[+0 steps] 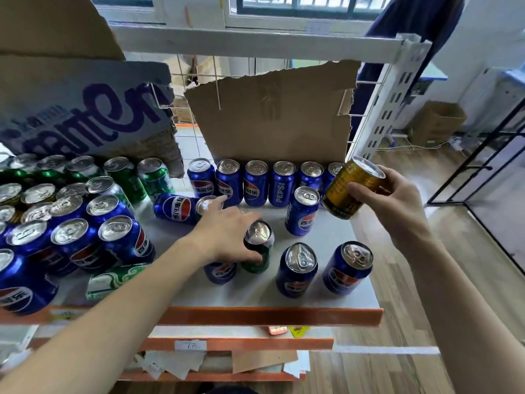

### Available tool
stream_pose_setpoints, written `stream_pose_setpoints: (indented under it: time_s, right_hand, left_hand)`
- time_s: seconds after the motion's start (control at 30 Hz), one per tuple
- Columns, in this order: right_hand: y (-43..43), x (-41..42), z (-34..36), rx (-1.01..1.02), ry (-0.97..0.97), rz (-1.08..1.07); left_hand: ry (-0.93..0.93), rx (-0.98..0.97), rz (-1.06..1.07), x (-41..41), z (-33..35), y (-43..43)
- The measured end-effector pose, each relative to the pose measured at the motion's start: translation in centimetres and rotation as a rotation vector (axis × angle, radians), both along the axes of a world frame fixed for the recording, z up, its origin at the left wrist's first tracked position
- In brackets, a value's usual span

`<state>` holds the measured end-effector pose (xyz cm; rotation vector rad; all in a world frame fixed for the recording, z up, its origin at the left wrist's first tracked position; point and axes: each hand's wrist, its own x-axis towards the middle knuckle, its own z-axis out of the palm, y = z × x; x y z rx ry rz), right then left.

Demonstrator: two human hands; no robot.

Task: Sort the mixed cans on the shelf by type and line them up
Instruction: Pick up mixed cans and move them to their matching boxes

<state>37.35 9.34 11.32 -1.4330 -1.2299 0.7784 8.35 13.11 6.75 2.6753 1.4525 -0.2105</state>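
**Supervisor:** Report hand status.

**Operator:** I read the left hand (227, 234) as grasping the upright green aluminium drink can (259, 253). The thumb is on its near side and the fingers are over its far side. The index finger stretches toward the blue Pepsi can lying on its side (176, 207). The right hand (392, 194) grips the tilted gold metal can (350, 186) round its body, in the air at the right end of the back row of upright blue cans (255, 184).

**Supervisor:** Which relation governs the next move?

**Operator:** The cluster of green cans (127, 180) stands to the left and rear of the green aluminium drink can. I judge the left hand the nearer. The lying can's long axis runs left to right, lid toward the left hand. I cannot make out a gold group for certain.

**Supervisor:** Containers?

**Operator:** The grey shelf board (255, 295) carries all the standing cans. The printed cardboard box (85, 118) above the left cluster hides its contents.
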Motion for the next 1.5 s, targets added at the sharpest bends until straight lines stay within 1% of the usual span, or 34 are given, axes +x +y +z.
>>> stream_pose_setpoints:
  time_s: [0.1, 0.17, 0.27, 0.4, 0.47, 0.53, 0.6, 0.7, 0.83, 1.0, 1.23, 1.33, 1.5]
  right_hand:
    - [-0.7, -0.6, 0.0, -0.007, 0.024, 0.044]
    - [-1.0, -1.1, -0.2, -0.011, 0.033, 0.071]
    - [-1.2, -2.1, -0.4, -0.001, 0.019, 0.097]
    - [-1.0, -3.5, -0.2, -0.002, 0.005, 0.143]
    - [-0.8, -4.5, 0.0, 0.009, -0.018, 0.180]
    - [-0.5, -5.8, 0.3, 0.037, -0.028, 0.204]
    - [-0.3, -7.4, 0.6, 0.071, -0.047, 0.238]
    - [-0.3, -10.3, 1.4, 0.083, -0.036, 0.316]
    - [-0.4, -14.9, 2.0, 0.126, -0.043, 0.403]
    - [-0.4, -21.3, 2.1, 0.129, -0.023, 0.503]
    - [-1.8, -32.2, 2.9, 0.146, -0.040, 0.541]
    - [-2.4, -36.8, 3.1, 0.146, -0.074, 0.539]
    - [-3.2, -44.2, 2.9, 0.185, -0.062, 0.529]
  left_hand:
    - [-0.120, -0.006, 0.013, 0.1, -0.3, -0.2]
    - [-0.232, -0.025, 0.041, -0.1, -0.3, -0.3]
    - [-0.498, -0.071, 0.144, -0.5, 0.5, -0.8]
    - [-0.942, -0.203, 0.334, -1.5, 2.5, -1.6]
    - [-1.141, -0.227, 0.392, -2.4, 3.6, -2.2]
    - [-1.293, -0.201, 0.408, -3.2, 5.0, -3.2]
    - [-1.388, -0.163, 0.445, -4.5, 5.9, -4.2]
    - [-1.448, -0.096, 0.516, -7.1, 6.5, -5.4]
    - [-1.422, 0.046, 0.567, -10.8, 7.2, -7.3]
    - [-1.474, 0.167, 0.614, -16.8, 7.1, -9.1]
    - [-1.482, 0.259, 0.622, -27.2, 7.4, -11.2]
    - [-1.473, 0.266, 0.612, -31.9, 7.5, -11.9]
    - [-1.481, 0.279, 0.626, -39.9, 7.1, -12.9]
